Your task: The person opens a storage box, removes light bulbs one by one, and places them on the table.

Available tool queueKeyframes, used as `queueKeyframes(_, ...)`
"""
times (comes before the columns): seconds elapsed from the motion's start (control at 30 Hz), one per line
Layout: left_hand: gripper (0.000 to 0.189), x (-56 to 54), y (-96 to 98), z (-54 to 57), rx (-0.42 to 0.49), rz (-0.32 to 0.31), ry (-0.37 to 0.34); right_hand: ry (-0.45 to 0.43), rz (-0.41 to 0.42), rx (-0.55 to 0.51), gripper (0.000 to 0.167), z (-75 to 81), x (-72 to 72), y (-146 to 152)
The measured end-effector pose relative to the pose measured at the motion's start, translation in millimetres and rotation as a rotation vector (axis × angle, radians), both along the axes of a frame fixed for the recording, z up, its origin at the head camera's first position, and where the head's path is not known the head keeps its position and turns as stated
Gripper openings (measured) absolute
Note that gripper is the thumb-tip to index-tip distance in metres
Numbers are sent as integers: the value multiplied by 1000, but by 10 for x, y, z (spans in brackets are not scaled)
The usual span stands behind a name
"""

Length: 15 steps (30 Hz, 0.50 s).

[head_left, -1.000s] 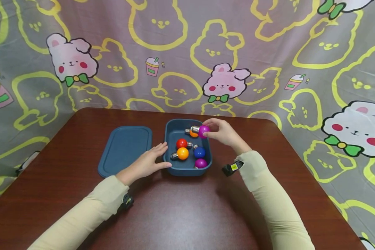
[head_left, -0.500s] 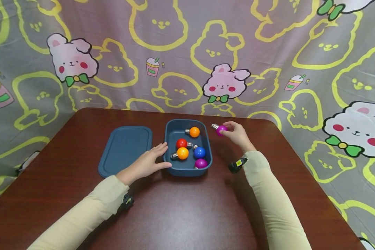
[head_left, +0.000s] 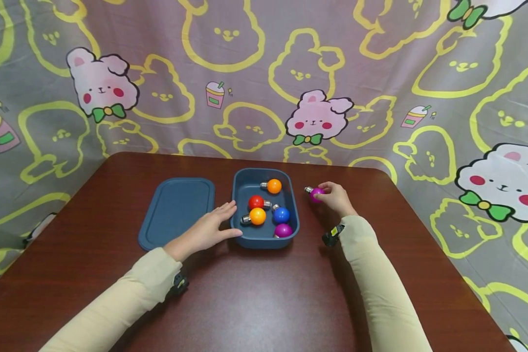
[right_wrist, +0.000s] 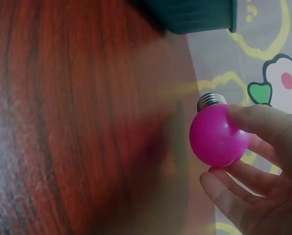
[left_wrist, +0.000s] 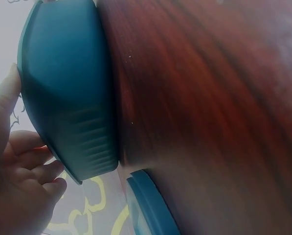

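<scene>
My right hand [head_left: 338, 199] pinches a purple light bulb [right_wrist: 218, 137] by its round glass, the metal screw base pointing away to the far left. It is held just right of a blue-grey box [head_left: 264, 243]. My left hand [head_left: 204, 230] rests against the box's left rim with its fingers extended; the left wrist view shows the fingertips [left_wrist: 55, 188] along that rim. Inside the box lie an orange bulb [head_left: 274, 186] at the back, a red bulb [head_left: 255, 202], a second orange bulb [head_left: 257, 216], a blue bulb [head_left: 281, 215] and another purple bulb [head_left: 283, 230] at the front.
A flat blue-grey lid [head_left: 180, 208] lies on the brown table [head_left: 264, 303], left of the box and partly behind the left hand. A patterned cloth [head_left: 246, 73] hangs close behind the table's back edge and along its sides.
My right hand has carried the purple bulb from above the box's back right corner out to the right, then lowered it toward the table. The left hand and box have stayed in place.
</scene>
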State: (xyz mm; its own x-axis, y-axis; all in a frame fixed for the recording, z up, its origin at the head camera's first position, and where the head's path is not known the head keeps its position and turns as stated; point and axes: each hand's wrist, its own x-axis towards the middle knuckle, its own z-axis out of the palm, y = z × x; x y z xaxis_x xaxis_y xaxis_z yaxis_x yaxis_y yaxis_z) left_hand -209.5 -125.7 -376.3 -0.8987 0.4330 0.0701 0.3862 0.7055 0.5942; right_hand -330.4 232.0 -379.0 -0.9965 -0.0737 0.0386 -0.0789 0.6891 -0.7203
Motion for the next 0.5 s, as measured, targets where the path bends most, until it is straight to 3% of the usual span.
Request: queueKeyframes(0.5,79,13,13,11,-12,2,-14,-41,27,89,42,-16,-4,-6)
